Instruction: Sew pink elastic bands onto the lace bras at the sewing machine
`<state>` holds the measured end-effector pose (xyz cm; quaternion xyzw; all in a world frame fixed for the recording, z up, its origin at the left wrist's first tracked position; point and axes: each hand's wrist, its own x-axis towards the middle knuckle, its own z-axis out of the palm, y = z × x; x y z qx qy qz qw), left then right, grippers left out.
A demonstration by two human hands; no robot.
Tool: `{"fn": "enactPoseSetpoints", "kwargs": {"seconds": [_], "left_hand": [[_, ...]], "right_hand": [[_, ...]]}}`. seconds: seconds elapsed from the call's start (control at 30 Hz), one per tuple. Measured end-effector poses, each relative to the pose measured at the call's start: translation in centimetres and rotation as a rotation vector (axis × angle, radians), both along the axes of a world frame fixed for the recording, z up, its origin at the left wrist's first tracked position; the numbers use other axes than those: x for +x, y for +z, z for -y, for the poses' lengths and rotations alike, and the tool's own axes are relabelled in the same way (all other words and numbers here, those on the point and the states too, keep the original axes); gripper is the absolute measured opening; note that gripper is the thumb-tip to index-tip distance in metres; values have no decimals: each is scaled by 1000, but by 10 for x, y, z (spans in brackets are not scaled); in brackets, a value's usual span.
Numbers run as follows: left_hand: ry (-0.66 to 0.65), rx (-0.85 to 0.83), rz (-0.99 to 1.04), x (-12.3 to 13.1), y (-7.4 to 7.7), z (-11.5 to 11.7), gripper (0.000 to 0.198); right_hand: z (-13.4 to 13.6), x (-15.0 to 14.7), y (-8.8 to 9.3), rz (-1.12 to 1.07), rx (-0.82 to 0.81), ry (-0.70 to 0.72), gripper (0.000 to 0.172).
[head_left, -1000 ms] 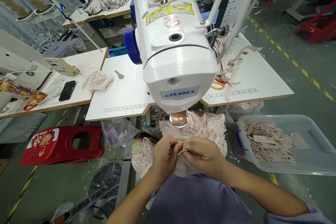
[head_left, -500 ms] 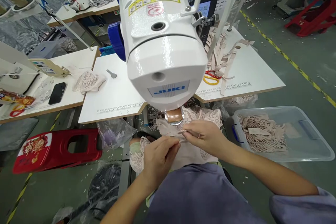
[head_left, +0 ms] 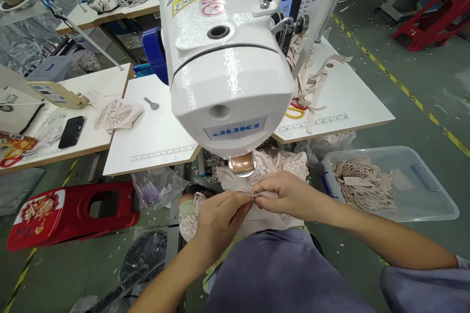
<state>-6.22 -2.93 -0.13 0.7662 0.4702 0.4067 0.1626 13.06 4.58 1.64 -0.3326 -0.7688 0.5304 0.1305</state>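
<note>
Both of my hands meet over my lap, just below the needle area of a white sewing machine [head_left: 231, 88]. My left hand [head_left: 222, 217] is closed in a pinch, and what lies between its fingertips is too small to make out. Thumb and fingers of my right hand [head_left: 290, 195] pinch a small beige fabric strip [head_left: 270, 194], its end touching the left fingertips. Beige lace fabric [head_left: 257, 217] spreads beneath both hands across my lap, up to the machine's round metal part with a brown pad [head_left: 242, 164].
A clear plastic bin [head_left: 426, 205] with bundled beige straps stands at the right. Yellow and red scissors [head_left: 294, 111] lie by loose straps on the right table [head_left: 352, 98]. A red stool [head_left: 73, 210] is at the left. A phone [head_left: 71, 132] rests on the left table.
My right hand has moved slightly down and left, so its fingertips now meet those of my left hand. The view has shifted a little.
</note>
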Motion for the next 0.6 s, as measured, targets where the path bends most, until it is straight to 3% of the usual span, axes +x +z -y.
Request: {"fn": "enactPoseSetpoints", "kwargs": {"seconds": [0.1, 0.23, 0.4, 0.6], "left_hand": [[26, -21, -97, -3, -1, -2, 18], [-43, -104, -250, -5, -2, -5, 36], [-9, -34, -341, -4, -8, -2, 43], [29, -61, -337, 0, -4, -9, 44]], "right_hand": [[-1, 0, 1, 6, -13, 11, 20], [-1, 1, 1, 78, -78, 27, 18], [-1, 3, -4, 45, -153, 1, 18], [-8, -1, 3, 43, 67, -18, 15]]}}
